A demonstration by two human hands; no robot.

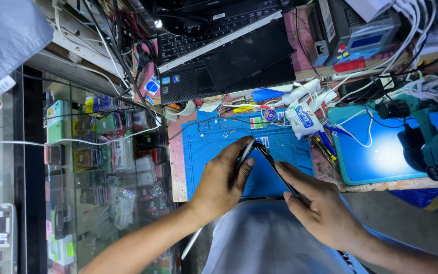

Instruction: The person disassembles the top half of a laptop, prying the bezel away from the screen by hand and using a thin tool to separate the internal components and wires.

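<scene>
Black and thin, the smartphone (pixel 272 165) sits edge-on between our two hands, lifted above the blue silicone repair mat (pixel 214 147). Our left hand (pixel 221 182) curls around its upper end, thumb on one face and fingertips (pixel 244 165) folded over the other, so the end is pinched between them. Our right hand (pixel 325 208) holds the lower end, with its index finger laid straight along the long edge and the other fingers pressed together underneath. We judge the phone light and stiff, but fragile: its glass face would crack under twisting, and the smooth sides look slippery, so the safest hold is on the narrow frame edges near both ends, as we have it, not on the flat faces. Beyond our fingertips lies a black laptop (pixel 219 56), a white packet (pixel 302 119) sits just past the phone's far end, and a teal microscope (pixel 434 147) stands well off to the right of our right hand.
</scene>
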